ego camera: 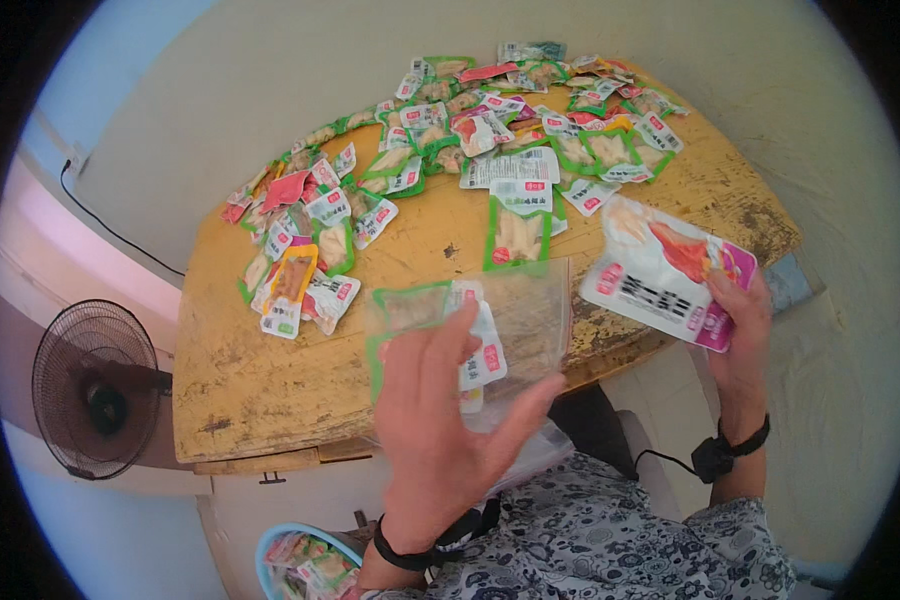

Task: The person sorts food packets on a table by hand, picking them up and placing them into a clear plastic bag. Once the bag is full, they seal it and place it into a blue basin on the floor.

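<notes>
My right hand (742, 315) grips the purple end of a white snack pouch (664, 270) printed with a picture of reddish food, held up over the right edge of the wooden table (292, 382). My left hand (450, 420), fingers spread, hovers over or rests on a clear plastic zip bag (529, 322); which of the two I cannot tell. Inside that bag lie several small packets, among them a white and green food packet (487, 352). Just beyond the bag is a green-edged pouch (519, 229) of pale food. More clear plastic hangs at the table's front edge, below my left hand.
Many small food packets spread along the table's far side, with a heap (322, 195) at the left. A light blue bucket (270, 551) holding packets stands at the lower left. Left of the table is a black wire-cage fan (97, 390). A cable runs down the wall.
</notes>
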The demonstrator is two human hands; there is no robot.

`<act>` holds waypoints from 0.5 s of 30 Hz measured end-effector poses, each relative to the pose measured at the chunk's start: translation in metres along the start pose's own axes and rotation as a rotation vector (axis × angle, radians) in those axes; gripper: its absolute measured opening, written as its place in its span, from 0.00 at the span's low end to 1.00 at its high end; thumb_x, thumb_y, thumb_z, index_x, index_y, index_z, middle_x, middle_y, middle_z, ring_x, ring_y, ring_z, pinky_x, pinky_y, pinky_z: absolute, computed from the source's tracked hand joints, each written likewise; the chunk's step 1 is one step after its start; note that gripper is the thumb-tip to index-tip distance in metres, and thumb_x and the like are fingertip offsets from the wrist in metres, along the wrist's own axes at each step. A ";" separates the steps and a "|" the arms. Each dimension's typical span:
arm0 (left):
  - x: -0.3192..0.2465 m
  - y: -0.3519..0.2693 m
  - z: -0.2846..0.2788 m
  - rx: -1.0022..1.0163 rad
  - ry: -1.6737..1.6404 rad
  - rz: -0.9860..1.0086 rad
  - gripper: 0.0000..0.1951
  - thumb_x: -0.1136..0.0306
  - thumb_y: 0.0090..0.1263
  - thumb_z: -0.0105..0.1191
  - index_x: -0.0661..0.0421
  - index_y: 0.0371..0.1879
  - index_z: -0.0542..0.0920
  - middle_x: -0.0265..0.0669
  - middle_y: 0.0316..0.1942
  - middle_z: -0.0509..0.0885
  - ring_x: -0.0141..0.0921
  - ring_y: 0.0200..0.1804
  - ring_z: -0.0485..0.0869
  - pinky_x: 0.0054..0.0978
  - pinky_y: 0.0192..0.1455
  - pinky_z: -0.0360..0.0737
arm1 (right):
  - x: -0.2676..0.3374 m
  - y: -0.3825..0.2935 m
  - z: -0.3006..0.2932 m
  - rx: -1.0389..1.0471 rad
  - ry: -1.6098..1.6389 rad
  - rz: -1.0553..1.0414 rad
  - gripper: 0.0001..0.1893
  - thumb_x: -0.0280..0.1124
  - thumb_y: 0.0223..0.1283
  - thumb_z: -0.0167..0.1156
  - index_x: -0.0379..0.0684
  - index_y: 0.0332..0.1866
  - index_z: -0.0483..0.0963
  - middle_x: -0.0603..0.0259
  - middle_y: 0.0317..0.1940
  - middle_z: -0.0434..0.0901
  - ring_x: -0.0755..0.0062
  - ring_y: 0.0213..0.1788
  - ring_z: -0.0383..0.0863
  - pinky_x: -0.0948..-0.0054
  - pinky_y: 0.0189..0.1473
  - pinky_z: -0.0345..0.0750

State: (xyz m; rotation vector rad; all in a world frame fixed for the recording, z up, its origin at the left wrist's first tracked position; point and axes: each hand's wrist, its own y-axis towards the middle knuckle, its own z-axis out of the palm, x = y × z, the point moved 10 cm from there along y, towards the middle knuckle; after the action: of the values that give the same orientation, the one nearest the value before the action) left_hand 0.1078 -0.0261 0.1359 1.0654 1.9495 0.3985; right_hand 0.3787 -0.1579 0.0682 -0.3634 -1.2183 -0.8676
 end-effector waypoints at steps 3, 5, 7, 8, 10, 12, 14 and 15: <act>-0.015 -0.004 0.015 0.077 0.151 0.071 0.31 0.61 0.52 0.76 0.59 0.54 0.78 0.38 0.32 0.76 0.37 0.35 0.76 0.35 0.37 0.74 | -0.010 -0.013 -0.020 -0.053 -0.028 0.085 0.13 0.24 0.64 0.61 0.34 0.52 0.77 0.61 0.44 0.86 0.77 0.42 0.86 0.75 0.47 0.83; -0.015 -0.008 0.025 0.079 0.164 0.075 0.27 0.63 0.52 0.76 0.59 0.49 0.79 0.38 0.30 0.76 0.39 0.35 0.77 0.36 0.36 0.74 | -0.027 -0.022 -0.022 -0.042 -0.052 0.179 0.13 0.24 0.64 0.61 0.34 0.52 0.77 0.61 0.43 0.86 0.77 0.42 0.86 0.75 0.46 0.83; -0.013 -0.010 0.039 0.118 0.172 0.059 0.20 0.68 0.55 0.73 0.59 0.44 0.80 0.38 0.29 0.76 0.39 0.33 0.77 0.35 0.33 0.73 | -0.052 -0.029 -0.019 0.044 -0.061 0.316 0.13 0.25 0.64 0.62 0.34 0.52 0.78 0.61 0.42 0.86 0.78 0.40 0.86 0.75 0.45 0.83; -0.011 -0.012 0.043 0.117 0.176 0.060 0.20 0.68 0.55 0.73 0.59 0.44 0.80 0.38 0.29 0.76 0.39 0.33 0.77 0.35 0.33 0.73 | -0.059 -0.031 -0.014 0.072 -0.024 0.355 0.12 0.26 0.65 0.62 0.34 0.50 0.78 0.62 0.41 0.86 0.79 0.39 0.86 0.76 0.44 0.82; -0.013 -0.017 0.047 0.097 0.155 0.133 0.12 0.75 0.58 0.68 0.59 0.40 0.80 0.37 0.27 0.76 0.38 0.30 0.77 0.34 0.31 0.72 | -0.064 -0.031 -0.001 0.101 -0.019 0.377 0.11 0.26 0.65 0.62 0.34 0.49 0.79 0.62 0.41 0.86 0.79 0.39 0.86 0.76 0.44 0.83; -0.015 -0.019 0.043 0.082 0.117 0.110 0.10 0.77 0.59 0.66 0.60 0.39 0.80 0.36 0.25 0.77 0.37 0.28 0.77 0.34 0.29 0.72 | -0.068 -0.031 0.015 0.134 -0.007 0.414 0.10 0.25 0.65 0.62 0.33 0.48 0.79 0.60 0.41 0.86 0.79 0.40 0.86 0.76 0.45 0.83; -0.017 -0.019 0.039 0.066 0.075 0.084 0.09 0.79 0.60 0.64 0.60 0.38 0.80 0.36 0.23 0.77 0.36 0.25 0.76 0.33 0.27 0.71 | -0.069 -0.028 0.029 0.172 -0.011 0.423 0.11 0.26 0.65 0.62 0.33 0.49 0.79 0.59 0.41 0.86 0.78 0.38 0.87 0.76 0.41 0.83; -0.020 -0.018 0.033 0.038 0.034 0.081 0.09 0.80 0.61 0.64 0.60 0.38 0.80 0.36 0.23 0.78 0.34 0.23 0.77 0.31 0.25 0.71 | -0.068 -0.028 0.037 0.201 -0.019 0.431 0.11 0.26 0.66 0.62 0.33 0.50 0.78 0.58 0.40 0.86 0.77 0.37 0.87 0.77 0.37 0.84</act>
State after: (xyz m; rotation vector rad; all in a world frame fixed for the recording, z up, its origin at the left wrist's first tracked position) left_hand 0.1304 -0.0565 0.1160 1.1716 1.9553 0.4274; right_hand 0.3276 -0.1245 0.0126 -0.4506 -1.1742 -0.3694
